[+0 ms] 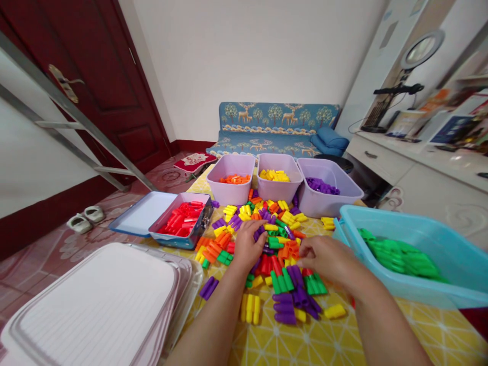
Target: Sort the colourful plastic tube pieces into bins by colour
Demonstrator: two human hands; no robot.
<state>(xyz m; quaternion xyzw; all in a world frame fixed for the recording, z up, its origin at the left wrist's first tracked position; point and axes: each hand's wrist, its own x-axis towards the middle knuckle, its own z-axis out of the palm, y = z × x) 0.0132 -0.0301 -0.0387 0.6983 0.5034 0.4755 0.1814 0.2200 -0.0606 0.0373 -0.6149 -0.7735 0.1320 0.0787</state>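
Observation:
Small coloured plastic caps, like marker caps, lie in a mixed pile (274, 242) on the table, many of them joined side by side in strips. My left hand (248, 245) rests over the pile's left part, its fingers and thumb closed around purple caps (260, 232). At the right side of the pile is my right hand (327, 256), with its fingers curled together close to orange caps (290, 250); what is in its fingertips is hidden. Nearer to me lie purple caps (284, 309), a yellow strip (250, 309) and green caps (282, 281).
Behind the pile stand lilac bins with orange caps (234, 179), yellow caps (274, 175) and purple caps (322, 186). A hinged box (200, 239) of red caps is at left. The turquoise bin (404, 218) at right holds green caps (400, 256). Stacked lids (95, 300) lie front left.

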